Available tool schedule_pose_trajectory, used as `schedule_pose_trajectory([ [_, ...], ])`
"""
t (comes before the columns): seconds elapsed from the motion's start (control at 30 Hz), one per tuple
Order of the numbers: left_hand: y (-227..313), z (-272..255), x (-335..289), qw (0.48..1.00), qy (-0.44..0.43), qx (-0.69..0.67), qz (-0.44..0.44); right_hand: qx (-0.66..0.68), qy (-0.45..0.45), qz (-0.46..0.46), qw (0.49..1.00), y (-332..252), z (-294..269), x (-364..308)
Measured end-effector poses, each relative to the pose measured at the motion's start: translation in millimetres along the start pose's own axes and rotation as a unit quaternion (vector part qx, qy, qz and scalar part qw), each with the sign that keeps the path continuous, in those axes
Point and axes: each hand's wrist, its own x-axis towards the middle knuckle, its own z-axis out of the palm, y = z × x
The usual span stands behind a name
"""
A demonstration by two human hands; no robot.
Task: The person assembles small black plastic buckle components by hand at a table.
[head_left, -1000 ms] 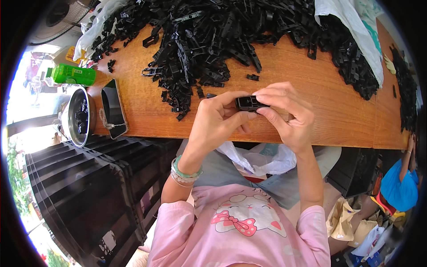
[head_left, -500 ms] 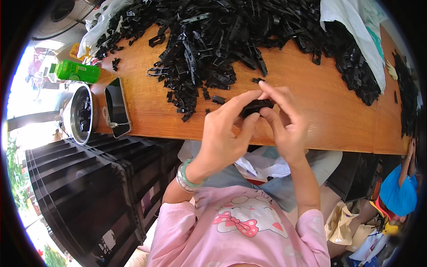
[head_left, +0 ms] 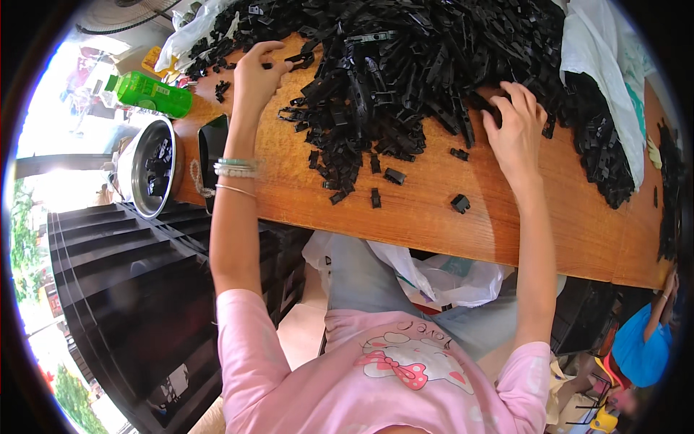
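1. Your hands have parted; the black piece is no longer held between them.
2. Your left hand (head_left: 257, 78) has reached to the pile's left edge, your forearm partly covering the phone (head_left: 210, 145).
3. Your right hand (head_left: 517, 129) has moved to the black pile (head_left: 412, 72).
4. A small black block (head_left: 460, 203) now shows on the wood.

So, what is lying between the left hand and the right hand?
The head view shows a heap of black plastic parts between the left hand and the right hand, with some bare tabletop beside the left hand.
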Motion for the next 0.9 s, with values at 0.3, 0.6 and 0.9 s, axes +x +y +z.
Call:
schedule_pose_trajectory([
  [0.3, 12.8, 1.0, 15.2, 0.901, -0.072, 0.397, 0.159, 0.101, 0.062, 0.056, 0.991, -3.9, -20.5, -24.3],
  [0.6, 106.4, 57.9, -153.4, 0.927, -0.291, -0.211, -0.110, 0.543, 0.049, 0.226, 0.807, -70.6, -88.2, -59.6],
  [0.9, 108.0, 96.6, -199.2, 0.924, -0.261, -0.262, -0.097, 0.479, 0.070, 0.133, 0.865, -68.4, -94.1, -70.8],
])
